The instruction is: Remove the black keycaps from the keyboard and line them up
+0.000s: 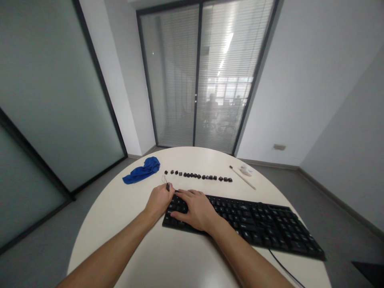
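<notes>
A black keyboard [258, 224] lies across the round white table [126, 224]. My right hand [195, 210] rests flat on the keyboard's left end, fingers stretched over the keys. My left hand [159, 200] is closed just off the keyboard's left corner, gripping a thin wire keycap puller [166, 182] whose tip stands at the keyboard's top left edge. A row of several loose black keycaps [198, 176] lies on the table beyond the keyboard.
A crumpled blue cloth [142, 170] lies at the table's far left. A thin stick-like brush [243, 178] and a small white object [246, 171] lie at the far right. The keyboard cable [285, 269] runs off the near right edge. Glass doors with blinds stand behind.
</notes>
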The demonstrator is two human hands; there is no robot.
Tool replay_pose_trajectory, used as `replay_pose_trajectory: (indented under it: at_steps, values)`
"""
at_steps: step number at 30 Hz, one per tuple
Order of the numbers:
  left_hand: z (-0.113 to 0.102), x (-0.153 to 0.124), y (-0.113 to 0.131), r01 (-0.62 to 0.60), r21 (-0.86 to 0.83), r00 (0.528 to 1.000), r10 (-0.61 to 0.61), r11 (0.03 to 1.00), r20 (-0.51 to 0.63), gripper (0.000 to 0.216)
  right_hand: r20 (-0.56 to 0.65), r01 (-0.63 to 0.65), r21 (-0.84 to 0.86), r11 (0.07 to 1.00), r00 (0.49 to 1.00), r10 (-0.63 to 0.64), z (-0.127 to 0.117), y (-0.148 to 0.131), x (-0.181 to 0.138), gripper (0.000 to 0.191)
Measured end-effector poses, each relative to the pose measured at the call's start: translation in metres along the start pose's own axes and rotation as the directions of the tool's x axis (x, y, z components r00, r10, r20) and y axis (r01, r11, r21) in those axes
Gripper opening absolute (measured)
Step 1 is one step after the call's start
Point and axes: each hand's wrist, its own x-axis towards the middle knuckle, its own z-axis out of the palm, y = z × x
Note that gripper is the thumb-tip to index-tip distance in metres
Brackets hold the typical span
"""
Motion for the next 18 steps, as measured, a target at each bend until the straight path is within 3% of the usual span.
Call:
replay_pose_trajectory:
  at_steps: [8, 14, 18]
  values:
    - [0.009, 0.002, -0.003, 0.060, 0.031, 0.998, -0.060, 0.998, -0.019, 0.047, 0.009, 0.006, -0.006, 1.000, 1.000, -0.006, -0.001, -0.001, 0.000, 0.067]
    - [0.012, 0.005, -0.004, -0.032, 0.051, 0.999, 0.032, 0.998, 0.001, 0.036, 0.010, 0.019, -0.004, 1.000, 1.000, -0.019, -0.003, -0.002, 0.000, 0.063]
    - [0.012, 0.006, -0.003, -0.024, 0.053, 1.000, 0.025, 0.998, -0.012, 0.040, 0.008, 0.022, -0.005, 1.000, 1.000, -0.022, -0.004, -0.004, 0.000, 0.062]
